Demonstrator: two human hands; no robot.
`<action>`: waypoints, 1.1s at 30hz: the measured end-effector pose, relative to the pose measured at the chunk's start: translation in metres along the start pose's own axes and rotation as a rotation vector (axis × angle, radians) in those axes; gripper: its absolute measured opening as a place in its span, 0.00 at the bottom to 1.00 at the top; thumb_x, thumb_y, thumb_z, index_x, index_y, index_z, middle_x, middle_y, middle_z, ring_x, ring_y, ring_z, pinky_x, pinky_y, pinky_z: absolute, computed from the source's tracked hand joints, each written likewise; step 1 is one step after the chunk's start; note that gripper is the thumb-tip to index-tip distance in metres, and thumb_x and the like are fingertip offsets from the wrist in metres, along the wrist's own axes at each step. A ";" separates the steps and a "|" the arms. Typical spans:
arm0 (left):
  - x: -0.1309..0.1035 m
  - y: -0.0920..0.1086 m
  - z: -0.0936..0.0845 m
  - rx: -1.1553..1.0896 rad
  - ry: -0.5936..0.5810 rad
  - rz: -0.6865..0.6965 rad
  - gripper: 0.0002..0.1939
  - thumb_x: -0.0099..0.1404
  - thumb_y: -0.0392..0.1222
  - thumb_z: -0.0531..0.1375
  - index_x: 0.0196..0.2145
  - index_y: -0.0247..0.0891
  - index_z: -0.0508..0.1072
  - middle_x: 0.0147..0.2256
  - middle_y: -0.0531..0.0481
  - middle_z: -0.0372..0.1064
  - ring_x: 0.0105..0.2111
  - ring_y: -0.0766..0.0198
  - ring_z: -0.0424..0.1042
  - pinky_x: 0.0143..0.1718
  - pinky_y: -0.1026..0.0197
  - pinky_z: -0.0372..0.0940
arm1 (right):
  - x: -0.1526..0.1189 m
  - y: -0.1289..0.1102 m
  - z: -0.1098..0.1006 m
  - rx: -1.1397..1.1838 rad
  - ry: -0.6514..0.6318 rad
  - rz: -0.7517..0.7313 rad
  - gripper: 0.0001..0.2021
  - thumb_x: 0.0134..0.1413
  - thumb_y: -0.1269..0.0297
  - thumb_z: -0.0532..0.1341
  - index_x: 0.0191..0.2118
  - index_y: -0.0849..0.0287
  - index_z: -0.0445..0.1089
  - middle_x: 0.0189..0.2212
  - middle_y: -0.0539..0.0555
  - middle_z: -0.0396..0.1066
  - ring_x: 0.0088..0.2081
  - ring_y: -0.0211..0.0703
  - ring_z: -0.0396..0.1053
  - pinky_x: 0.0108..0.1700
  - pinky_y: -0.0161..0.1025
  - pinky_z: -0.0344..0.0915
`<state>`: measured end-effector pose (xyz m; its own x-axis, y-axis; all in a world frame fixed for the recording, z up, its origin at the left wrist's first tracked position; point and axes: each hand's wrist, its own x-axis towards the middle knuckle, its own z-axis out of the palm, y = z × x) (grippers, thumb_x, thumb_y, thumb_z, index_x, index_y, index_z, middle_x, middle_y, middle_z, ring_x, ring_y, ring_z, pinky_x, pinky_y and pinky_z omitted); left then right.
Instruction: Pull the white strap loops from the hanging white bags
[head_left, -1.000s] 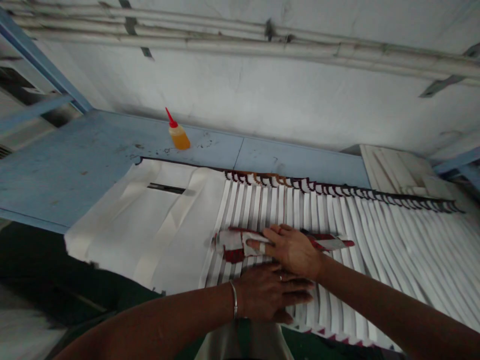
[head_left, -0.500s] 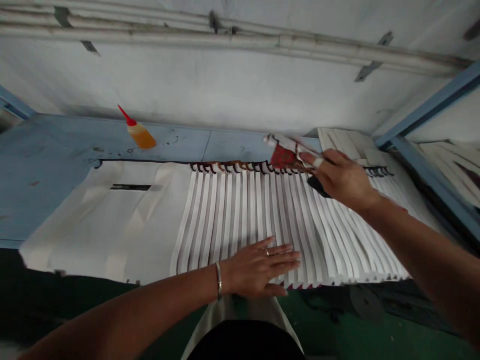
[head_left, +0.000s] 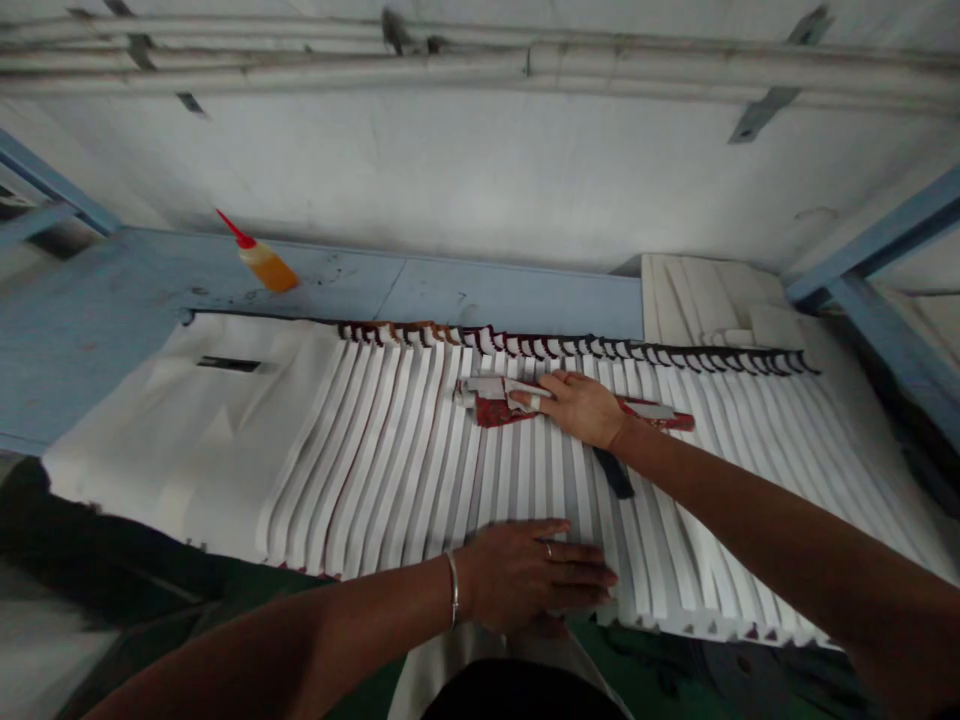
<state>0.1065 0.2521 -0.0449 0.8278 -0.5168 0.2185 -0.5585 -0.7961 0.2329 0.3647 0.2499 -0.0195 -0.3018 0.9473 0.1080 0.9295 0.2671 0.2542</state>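
Note:
Several white fabric pieces (head_left: 420, 450) lie fanned in overlapping rows across the bench, with dark stitched far edges. My left hand (head_left: 529, 575) rests flat on their near edge, its fingers stretched to the right. On the middle of the rows, my right hand (head_left: 585, 410) grips a red-and-white wrapped strip (head_left: 495, 408); its exact kind is unclear. The strip's red end sticks out past the right side of the hand. A dark flat piece (head_left: 613, 472) shows just below the right wrist, partly hidden. The topmost white piece (head_left: 157, 430) at the left bears a black label-like bar.
A bottle (head_left: 268, 265) of orange-yellow liquid with a red nozzle lies toward the bench's back left. Folded cream pieces (head_left: 694, 295) sit at the back right. Behind the blue bench (head_left: 97, 300) rises a wall with pipes (head_left: 450, 68). Blue frame posts (head_left: 885, 240) flank the bench.
My right hand has moved left and nearer with the wrapped strip, from the stitched far edges onto the middle of the rows. The left hand stays flat. The view has shifted slightly.

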 end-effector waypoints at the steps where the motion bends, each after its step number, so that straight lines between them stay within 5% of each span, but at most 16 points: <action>1: 0.001 0.000 0.001 0.002 -0.021 -0.004 0.27 0.74 0.51 0.46 0.66 0.39 0.58 0.70 0.56 0.47 0.71 0.63 0.42 0.72 0.47 0.41 | 0.008 0.012 0.005 -0.011 0.005 0.009 0.26 0.67 0.71 0.51 0.66 0.44 0.59 0.42 0.56 0.67 0.43 0.47 0.65 0.45 0.44 0.65; 5: 0.001 -0.002 -0.003 -0.030 -0.094 -0.003 0.28 0.74 0.52 0.48 0.67 0.40 0.57 0.70 0.56 0.45 0.71 0.63 0.39 0.73 0.47 0.35 | 0.034 0.044 0.007 -0.031 -0.017 0.109 0.26 0.66 0.72 0.51 0.65 0.45 0.61 0.44 0.59 0.67 0.42 0.48 0.65 0.42 0.43 0.64; 8: 0.004 0.000 -0.018 -0.098 -0.105 -0.023 0.29 0.73 0.53 0.49 0.68 0.41 0.55 0.70 0.55 0.43 0.71 0.62 0.41 0.73 0.49 0.35 | 0.021 0.057 -0.019 -0.020 0.036 0.121 0.26 0.65 0.73 0.52 0.65 0.47 0.61 0.44 0.58 0.67 0.42 0.49 0.65 0.43 0.43 0.65; 11: 0.027 0.007 -0.025 -0.140 -0.027 -0.044 0.30 0.73 0.54 0.48 0.68 0.38 0.56 0.70 0.52 0.44 0.70 0.61 0.45 0.72 0.50 0.41 | -0.034 0.046 -0.061 0.018 0.195 0.198 0.25 0.66 0.69 0.52 0.67 0.52 0.59 0.44 0.59 0.67 0.44 0.49 0.65 0.46 0.45 0.66; 14: 0.071 0.017 -0.009 -0.128 0.045 0.028 0.30 0.74 0.56 0.47 0.66 0.37 0.59 0.69 0.53 0.50 0.69 0.61 0.50 0.71 0.51 0.45 | -0.108 0.008 -0.088 0.134 0.102 0.008 0.25 0.67 0.72 0.49 0.66 0.52 0.59 0.43 0.58 0.68 0.42 0.48 0.65 0.43 0.45 0.68; 18: 0.115 0.017 0.026 -0.063 0.034 0.042 0.31 0.72 0.59 0.49 0.63 0.36 0.66 0.66 0.52 0.57 0.67 0.61 0.54 0.70 0.56 0.48 | -0.160 -0.026 -0.065 0.287 -0.057 -0.217 0.21 0.68 0.63 0.54 0.64 0.53 0.62 0.42 0.56 0.70 0.41 0.45 0.67 0.43 0.44 0.69; 21: 0.117 0.012 0.033 -0.022 0.042 0.040 0.31 0.73 0.59 0.48 0.63 0.38 0.65 0.67 0.52 0.55 0.68 0.59 0.51 0.70 0.48 0.48 | -0.144 -0.002 -0.028 0.193 0.013 -0.105 0.23 0.66 0.68 0.53 0.65 0.51 0.61 0.41 0.56 0.69 0.38 0.45 0.66 0.42 0.44 0.68; 25: 0.110 0.008 0.023 -0.003 0.015 0.047 0.30 0.73 0.58 0.47 0.64 0.38 0.63 0.68 0.52 0.52 0.69 0.59 0.48 0.70 0.47 0.47 | -0.097 0.061 0.007 0.007 0.038 0.057 0.26 0.65 0.73 0.51 0.66 0.47 0.60 0.39 0.56 0.68 0.38 0.45 0.65 0.42 0.43 0.65; 28: 0.112 0.008 0.021 -0.003 0.007 0.045 0.32 0.72 0.59 0.47 0.64 0.37 0.63 0.68 0.52 0.53 0.69 0.58 0.48 0.70 0.47 0.47 | -0.074 0.091 0.018 -0.069 0.001 0.147 0.25 0.65 0.72 0.52 0.65 0.46 0.62 0.40 0.58 0.67 0.40 0.47 0.65 0.43 0.43 0.63; 33: 0.113 0.006 0.021 -0.054 0.017 0.052 0.32 0.73 0.60 0.47 0.66 0.39 0.60 0.68 0.51 0.54 0.69 0.58 0.48 0.70 0.46 0.46 | -0.058 0.098 0.010 -0.079 -0.057 0.176 0.25 0.64 0.72 0.53 0.63 0.45 0.65 0.42 0.58 0.68 0.42 0.49 0.65 0.44 0.43 0.63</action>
<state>0.1979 0.1823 -0.0391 0.7967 -0.5514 0.2473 -0.6033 -0.7500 0.2712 0.4752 0.2231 -0.0108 -0.1218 0.9872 0.1031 0.9467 0.0844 0.3108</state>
